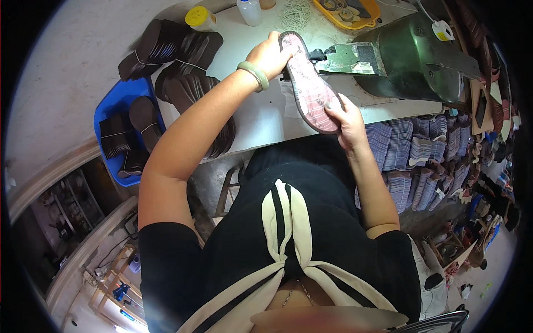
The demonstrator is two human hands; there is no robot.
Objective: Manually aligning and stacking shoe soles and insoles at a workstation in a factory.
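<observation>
A shoe insole (309, 86), pink and patterned on its upper face with a dark edge, is held over the white worktable between my two hands. My left hand (272, 56), with a pale green bangle at the wrist, grips the far end, its thumb on top. At the near, wide end my right hand (348, 123) is closed on the rim with the thumb pressed on the pink face. Right beside the insole is the working end of a green sewing machine (405, 61); the insole hides part of it.
Tied stacks of dark soles (191, 89) lie at the table's left, by a blue basket (105, 100) with more bundles. A yellow-lidded jar (201, 19), a clear bottle (250, 12) and an orange tray (369, 23) stand at the back. Bundled grey-blue soles (397, 144) pile up at right.
</observation>
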